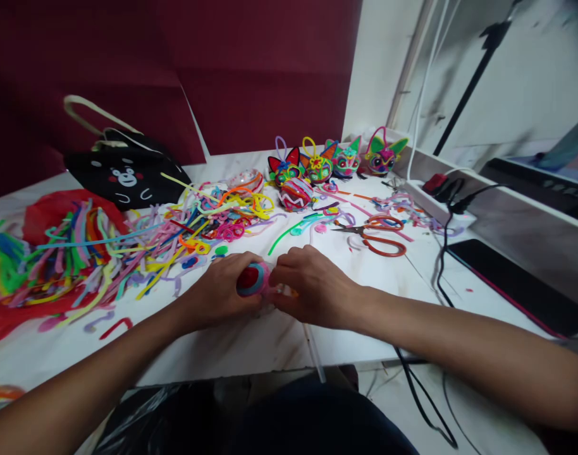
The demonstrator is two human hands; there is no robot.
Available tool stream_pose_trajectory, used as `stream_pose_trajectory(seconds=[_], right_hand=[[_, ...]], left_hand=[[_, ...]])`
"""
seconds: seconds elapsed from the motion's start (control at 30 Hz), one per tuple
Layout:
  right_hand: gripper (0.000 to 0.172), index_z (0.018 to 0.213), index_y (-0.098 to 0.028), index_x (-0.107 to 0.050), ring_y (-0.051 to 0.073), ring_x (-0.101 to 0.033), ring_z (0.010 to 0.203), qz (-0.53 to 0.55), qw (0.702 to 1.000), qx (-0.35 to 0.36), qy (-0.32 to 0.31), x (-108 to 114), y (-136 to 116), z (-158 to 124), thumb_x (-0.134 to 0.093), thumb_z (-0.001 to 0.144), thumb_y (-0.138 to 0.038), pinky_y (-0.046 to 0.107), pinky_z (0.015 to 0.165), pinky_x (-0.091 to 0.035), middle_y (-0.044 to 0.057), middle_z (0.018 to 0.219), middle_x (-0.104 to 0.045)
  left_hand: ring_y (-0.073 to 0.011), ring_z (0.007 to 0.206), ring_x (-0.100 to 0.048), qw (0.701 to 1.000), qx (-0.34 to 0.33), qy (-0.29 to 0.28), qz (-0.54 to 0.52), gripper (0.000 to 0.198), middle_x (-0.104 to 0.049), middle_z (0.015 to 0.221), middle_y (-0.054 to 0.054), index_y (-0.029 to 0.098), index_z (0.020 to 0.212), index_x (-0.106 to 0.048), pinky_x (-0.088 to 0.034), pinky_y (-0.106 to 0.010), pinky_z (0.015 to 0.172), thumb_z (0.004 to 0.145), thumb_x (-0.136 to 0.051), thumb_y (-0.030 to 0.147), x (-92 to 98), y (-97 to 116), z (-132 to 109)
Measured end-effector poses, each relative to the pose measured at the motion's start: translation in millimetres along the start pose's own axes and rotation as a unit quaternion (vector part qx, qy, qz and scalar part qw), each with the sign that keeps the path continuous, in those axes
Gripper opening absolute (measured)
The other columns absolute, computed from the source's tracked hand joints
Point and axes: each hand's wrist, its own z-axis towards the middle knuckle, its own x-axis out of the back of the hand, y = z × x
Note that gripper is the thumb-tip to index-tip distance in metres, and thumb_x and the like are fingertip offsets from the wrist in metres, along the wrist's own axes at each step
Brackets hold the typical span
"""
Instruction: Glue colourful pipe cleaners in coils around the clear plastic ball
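Both my hands meet near the front edge of a white table [251, 344]. My left hand [220, 287] is closed on a small round coiled piece [252, 279] of red, blue and pink pipe cleaner. My right hand [312, 284] is closed too, its fingertips pinching the piece's right side. A thin white stick [313, 351] runs from under my right hand toward the table edge.
Loose pipe cleaners [128, 243] in many colours cover the left and middle. Red-handled scissors [379, 235] lie right of centre. Several finished cat-eared heads [334, 161] stand at the back. A black tote bag [122, 177] sits back left; cables [441, 265] and a dark tablet [516, 287] lie right.
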Motion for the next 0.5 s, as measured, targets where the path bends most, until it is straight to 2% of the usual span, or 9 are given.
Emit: stream_pose_trajectory(seconds=[0.2, 0.37, 0.5], right_hand=[[0.010, 0.096, -0.016, -0.073, 0.022, -0.062, 0.093, -0.009, 0.999, -0.021, -0.045, -4.5, 5.6, 12.3, -0.069, 0.095, -0.026, 0.033, 0.076, -0.033, 0.006, 0.093, -0.072], [0.011, 0.098, -0.016, -0.072, 0.024, -0.061, 0.096, -0.042, 0.997, -0.027, -0.063, 2.0, 1.8, 18.3, -0.073, 0.091, -0.024, 0.035, 0.079, -0.033, 0.008, 0.099, -0.072], [0.005, 0.095, -0.017, -0.070, 0.025, -0.058, 0.092, -0.098, 0.992, -0.028, -0.073, 8.4, -6.6, 27.6, -0.069, 0.092, -0.022, 0.036, 0.074, -0.028, 0.009, 0.096, -0.072]], left_hand=[[-0.0307, 0.097, -0.070, 0.999, -0.015, 0.031, 0.007, 0.035, -0.074, 0.104, -0.006, 0.023, 0.100, -0.063, -0.050, -0.040, 0.084, 0.072, -0.070, 0.043, -7.9, -8.1, -0.1], [-0.0287, 0.087, -0.067, 0.998, -0.042, 0.039, -0.020, 0.029, -0.073, 0.098, -0.006, 0.022, 0.095, -0.063, -0.048, -0.041, 0.077, 0.074, -0.067, 0.042, -12.0, -10.8, 1.0], [-0.0287, 0.083, -0.065, 0.996, -0.042, 0.052, -0.051, 0.026, -0.073, 0.091, -0.006, 0.022, 0.088, -0.064, -0.047, -0.041, 0.075, 0.066, -0.066, 0.035, -11.5, -9.5, 2.2]])
